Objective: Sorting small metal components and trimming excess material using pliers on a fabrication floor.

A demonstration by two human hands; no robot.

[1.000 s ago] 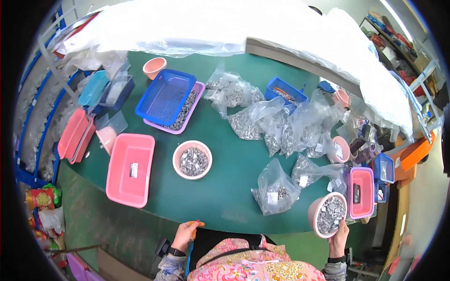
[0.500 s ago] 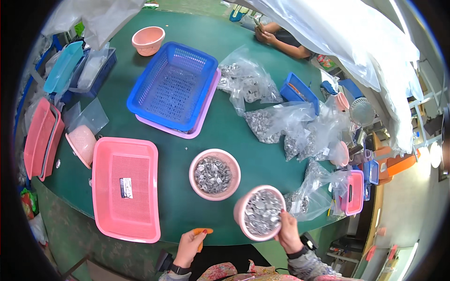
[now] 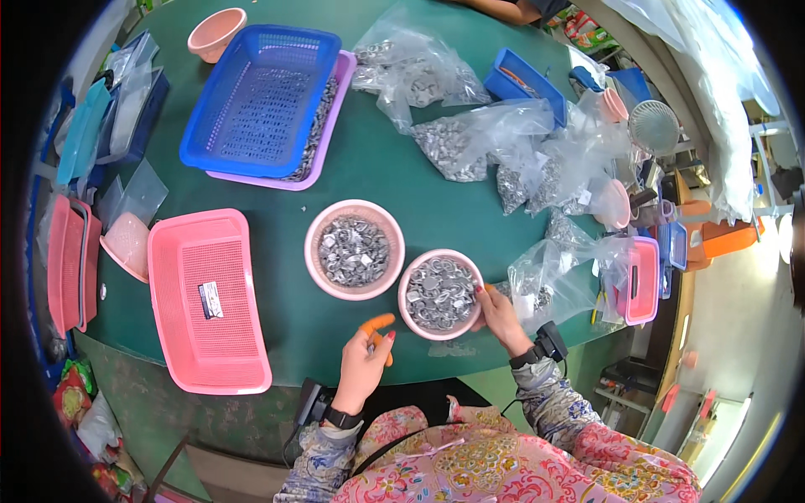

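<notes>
My right hand [image 3: 501, 320] grips the right rim of a small pink plastic basket [image 3: 453, 337], thumb over the edge. That basket is full of small grey metal pieces [image 3: 440, 291] and is at the table's near side. Just left of it stands a second, similar pink basket [image 3: 323, 287], also filled with metal pieces [image 3: 353, 250]. My left hand [image 3: 362, 362] is in front of the two baskets, fingers half curled and thumb apart, with orange covers on some fingertips. I see no held thing for certain; the inside of its curled fingers is partly hidden.
A rectangular pink tray basket [image 3: 220, 251] with a label lies on the left. Behind it, a blue basket [image 3: 194, 138] sits in a lilac tray [image 3: 323, 159] of metal pieces. Clear bags of parts [image 3: 453, 147] crowd the right side. Another person's arm [image 3: 507, 10] shows at the far edge.
The right-hand basket has moved in over the table, beside the other one, and is more level. My left hand has come forward too. The whole view has shifted, showing more of my clothing.
</notes>
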